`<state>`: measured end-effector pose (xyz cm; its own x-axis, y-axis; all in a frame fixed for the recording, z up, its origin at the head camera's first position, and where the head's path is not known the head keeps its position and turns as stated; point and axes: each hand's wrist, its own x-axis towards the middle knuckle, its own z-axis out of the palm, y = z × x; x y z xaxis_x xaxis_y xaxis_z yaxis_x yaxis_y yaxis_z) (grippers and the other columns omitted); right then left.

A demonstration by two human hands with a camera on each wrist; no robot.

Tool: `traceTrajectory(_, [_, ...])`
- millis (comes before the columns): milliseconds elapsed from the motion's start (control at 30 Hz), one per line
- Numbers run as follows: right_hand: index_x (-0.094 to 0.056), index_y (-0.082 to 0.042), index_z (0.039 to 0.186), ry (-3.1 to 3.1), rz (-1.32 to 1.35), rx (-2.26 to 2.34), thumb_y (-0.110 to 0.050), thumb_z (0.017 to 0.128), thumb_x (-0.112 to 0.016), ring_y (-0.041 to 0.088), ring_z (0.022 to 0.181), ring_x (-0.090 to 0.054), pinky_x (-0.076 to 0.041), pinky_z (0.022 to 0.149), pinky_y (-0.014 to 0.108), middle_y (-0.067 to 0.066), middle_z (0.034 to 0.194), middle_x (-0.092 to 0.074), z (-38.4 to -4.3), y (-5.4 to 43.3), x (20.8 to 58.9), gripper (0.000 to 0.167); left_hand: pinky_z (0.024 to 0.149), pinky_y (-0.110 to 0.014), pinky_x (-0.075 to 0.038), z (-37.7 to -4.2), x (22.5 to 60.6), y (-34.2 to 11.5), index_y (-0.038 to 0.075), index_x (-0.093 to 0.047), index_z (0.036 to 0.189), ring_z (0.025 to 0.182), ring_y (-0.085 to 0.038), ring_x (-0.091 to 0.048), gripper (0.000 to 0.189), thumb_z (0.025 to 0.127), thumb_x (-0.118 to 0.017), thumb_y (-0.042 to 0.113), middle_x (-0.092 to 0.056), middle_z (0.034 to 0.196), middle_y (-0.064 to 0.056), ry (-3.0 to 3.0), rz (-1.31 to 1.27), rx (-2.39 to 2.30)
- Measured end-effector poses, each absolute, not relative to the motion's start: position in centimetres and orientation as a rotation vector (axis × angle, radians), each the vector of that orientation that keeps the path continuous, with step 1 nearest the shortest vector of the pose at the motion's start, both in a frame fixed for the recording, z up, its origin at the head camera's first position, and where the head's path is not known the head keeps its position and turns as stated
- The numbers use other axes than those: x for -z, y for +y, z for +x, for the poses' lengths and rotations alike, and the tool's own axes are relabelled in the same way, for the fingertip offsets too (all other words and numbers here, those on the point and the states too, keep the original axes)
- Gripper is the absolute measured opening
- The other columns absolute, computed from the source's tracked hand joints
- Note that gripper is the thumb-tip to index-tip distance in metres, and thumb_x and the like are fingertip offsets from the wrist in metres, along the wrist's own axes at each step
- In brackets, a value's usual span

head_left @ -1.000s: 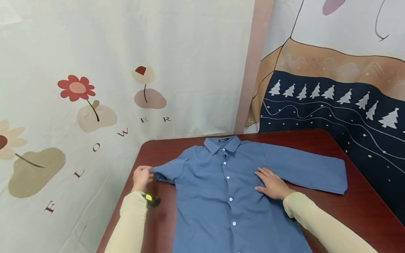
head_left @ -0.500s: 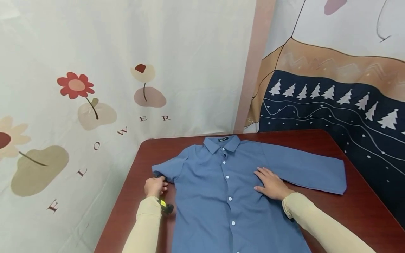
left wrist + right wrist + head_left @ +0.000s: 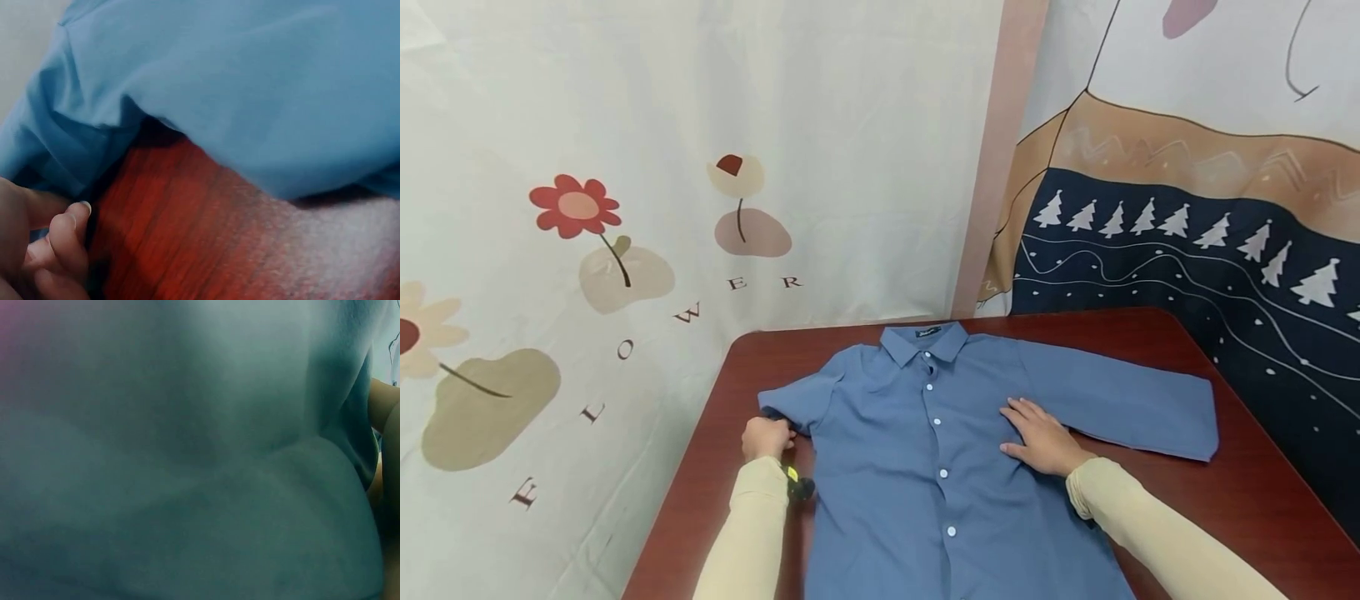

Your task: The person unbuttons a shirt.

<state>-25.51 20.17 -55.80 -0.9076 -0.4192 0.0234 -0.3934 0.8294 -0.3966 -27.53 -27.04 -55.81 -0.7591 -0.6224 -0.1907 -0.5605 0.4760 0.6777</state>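
A blue button-up shirt (image 3: 880, 475) lies front up, collar (image 3: 922, 342) toward the far edge. Its left-side sleeve (image 3: 805, 398) looks short, ending in a dark opening, while the right-side sleeve (image 3: 1135, 407) stretches out long and flat. At the lower edge of the short sleeve, my left hand (image 3: 766, 437) pinches the fabric with curled fingers; the left wrist view shows its fingertips (image 3: 80, 215) right at that blue edge. My right hand (image 3: 1041, 437) rests on the shirt's chest with fingers spread. Mostly blurred shirt cloth (image 3: 187, 487) fills the right wrist view.
Under the shirt is a dark red wooden table (image 3: 715, 467) with rounded far corners. Behind it hangs a pale curtain (image 3: 865, 167) printed with flowers and letters. A navy panel (image 3: 1150, 258) with white trees hangs at the right.
My left hand has moved from the short sleeve's outer end to its lower edge, right and toward me, then stayed nearly still. My right hand has stayed on the shirt.
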Motion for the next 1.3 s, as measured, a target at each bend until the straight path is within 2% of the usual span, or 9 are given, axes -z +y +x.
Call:
traceTrajectory(233, [-0.046, 0.001, 0.142, 2.942, -0.663, 0.607, -0.035, 0.092, -0.067, 0.045, 0.138, -0.027, -0.025, 0.106, 0.063, 0.025, 0.148, -0.037, -25.6, 20.2, 55.9, 0.065, 0.053, -0.031, -0.044, -27.3, 54.6, -29.2, 0.002, -0.070, 0.090, 0.053, -0.015, -0.062, 0.021, 0.092, -0.056, 0.017, -0.069, 0.068, -0.003, -2.592, 0.881, 1.252])
traceTrajectory(433, [-0.045, 0.000, 0.143, 2.951, -0.650, 0.605, -0.035, 0.091, -0.067, 0.045, 0.139, -0.026, -0.024, 0.106, 0.063, 0.024, 0.149, -0.036, -25.8, 20.8, 56.2, 0.066, 0.052, -0.029, -0.045, -27.7, 51.5, -31.7, -0.003, -0.063, 0.102, 0.058, -0.015, -0.057, 0.019, 0.095, -0.059, 0.015, -0.067, 0.078, -0.011, -2.532, 0.715, 1.402])
traceTrajectory(667, [-0.046, 0.000, 0.142, 2.942, -0.668, 0.607, -0.034, 0.091, -0.067, 0.045, 0.138, -0.026, -0.024, 0.106, 0.064, 0.025, 0.148, -0.036, -25.9, 20.8, 56.5, 0.065, 0.058, -0.024, -0.049, -27.0, 48.4, -34.3, -0.013, -0.051, 0.115, 0.069, -0.011, -0.059, 0.025, 0.100, -0.049, 0.006, -0.062, 0.090, -0.019, -2.426, 0.564, 1.586])
traceTrajectory(800, [-0.046, 0.000, 0.142, 2.943, -0.667, 0.601, -0.034, 0.091, -0.067, 0.045, 0.138, -0.026, -0.024, 0.106, 0.063, 0.025, 0.149, -0.036, -25.9, 20.8, 56.4, 0.065, 0.063, -0.027, -0.048, -26.5, 48.4, -34.6, -0.012, -0.050, 0.112, 0.077, -0.023, -0.066, 0.021, 0.101, -0.046, 0.006, -0.065, 0.096, -0.027, -2.441, 0.488, 1.415])
traceTrajectory(967, [-0.046, 0.000, 0.142, 2.944, -0.667, 0.610, -0.034, 0.091, -0.068, 0.046, 0.138, -0.026, -0.024, 0.106, 0.064, 0.025, 0.149, -0.036, -25.8, 20.6, 56.3, 0.065, 0.077, -0.047, -0.044, -25.4, 50.6, -33.3, -0.005, -0.050, 0.114, 0.093, -0.042, -0.059, 0.025, 0.100, -0.050, 0.015, -0.062, 0.099, -0.028, -2.451, 0.752, 1.165])
traceTrajectory(1033, [-0.046, 0.000, 0.142, 2.942, -0.672, 0.612, -0.034, 0.091, -0.068, 0.046, 0.138, -0.026, -0.024, 0.106, 0.064, 0.025, 0.148, -0.036, -25.8, 20.5, 56.3, 0.065, 0.078, -0.050, -0.045, -24.9, 51.7, -32.7, -0.004, -0.047, 0.121, 0.091, -0.042, -0.060, 0.035, 0.097, -0.053, 0.020, -0.064, 0.095, -0.025, -2.454, 0.896, 1.207])
traceTrajectory(1167, [-0.045, 0.001, 0.142, 2.939, -0.675, 0.609, -0.033, 0.091, -0.067, 0.046, 0.138, -0.026, -0.024, 0.106, 0.064, 0.025, 0.149, -0.036, -25.8, 20.4, 56.3, 0.065, 0.074, -0.047, -0.047, -24.8, 54.0, -31.8, -0.007, -0.036, 0.135, 0.082, -0.039, -0.062, 0.057, 0.091, -0.059, 0.021, -0.066, 0.083, -0.019, -2.500, 1.039, 1.277])
traceTrajectory(1233, [-0.045, 0.001, 0.142, 2.939, -0.674, 0.611, -0.033, 0.091, -0.068, 0.046, 0.138, -0.026, -0.024, 0.106, 0.064, 0.025, 0.148, -0.036, -25.7, 20.4, 56.3, 0.065, 0.079, -0.051, -0.047, -24.9, 54.8, -31.6, -0.009, -0.034, 0.138, 0.092, -0.042, -0.060, 0.061, 0.090, -0.061, 0.018, -0.064, 0.095, -0.025, -2.497, 1.055, 1.276])
traceTrajectory(1300, [-0.045, 0.001, 0.142, 2.939, -0.676, 0.619, -0.032, 0.091, -0.068, 0.046, 0.138, -0.026, -0.024, 0.106, 0.064, 0.026, 0.148, -0.036, -25.7, 20.3, 56.2, 0.065, 0.077, -0.048, -0.049, -25.0, 55.1, -31.7, -0.009, -0.035, 0.138, 0.087, -0.037, -0.063, 0.061, 0.088, -0.063, 0.013, -0.063, 0.100, -0.028, -2.473, 1.050, 1.271])
